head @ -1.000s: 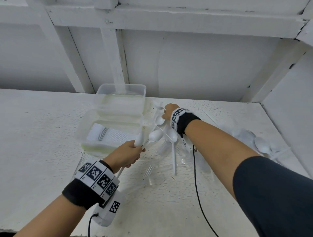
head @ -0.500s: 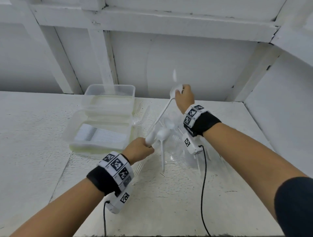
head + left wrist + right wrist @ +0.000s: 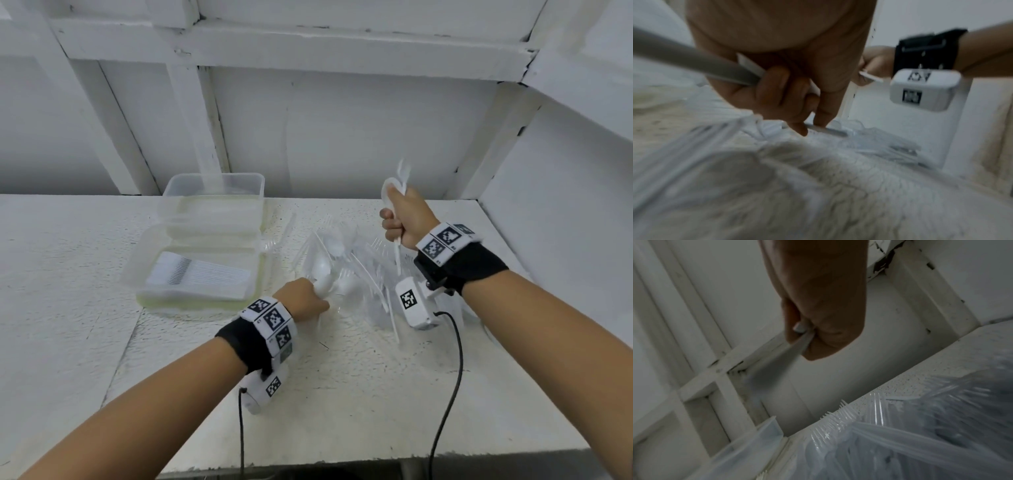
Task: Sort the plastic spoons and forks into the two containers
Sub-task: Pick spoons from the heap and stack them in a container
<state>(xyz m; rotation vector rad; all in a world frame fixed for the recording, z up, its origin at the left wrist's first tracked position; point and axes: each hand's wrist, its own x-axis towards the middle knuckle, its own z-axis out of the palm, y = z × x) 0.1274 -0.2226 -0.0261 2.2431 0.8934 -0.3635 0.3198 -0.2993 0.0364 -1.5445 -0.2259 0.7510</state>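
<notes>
Your worktop (image 3: 342, 394) looks rough, matt and painted white. The containers (image 3: 212, 212) are clear glossy plastic; your wristbands (image 3: 462, 263) are black cloth.

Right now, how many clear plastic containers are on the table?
2. The near container sits left of the cutlery pile and holds stacked forks. The far container stands right behind it, towards the wall; I cannot tell what it holds.
</notes>
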